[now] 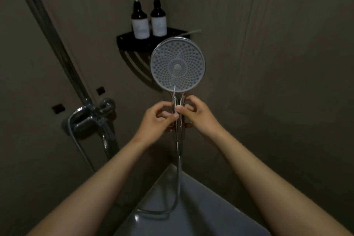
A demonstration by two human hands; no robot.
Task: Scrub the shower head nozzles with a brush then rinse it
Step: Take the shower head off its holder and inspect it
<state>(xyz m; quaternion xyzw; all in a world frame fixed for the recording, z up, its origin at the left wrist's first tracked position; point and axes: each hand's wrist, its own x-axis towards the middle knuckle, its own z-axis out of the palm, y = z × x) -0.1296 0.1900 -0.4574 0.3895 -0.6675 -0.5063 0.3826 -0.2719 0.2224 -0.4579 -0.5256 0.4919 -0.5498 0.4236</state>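
Observation:
A round chrome shower head stands upright in front of me, its grey nozzle face turned toward the camera. Both hands grip its chrome handle just below the face: my left hand from the left with thumb and fingers curled round it, my right hand from the right. A thin trickle of water runs off the lower edge of the face. The metal hose hangs from the handle and loops down toward the floor. A thin pale stick, possibly a brush handle, lies on the corner shelf behind the head.
A black corner shelf carries two dark pump bottles. The mixer tap and riser pipe are on the left wall. A grey ledge or floor corner lies below. Dark walls close in on both sides.

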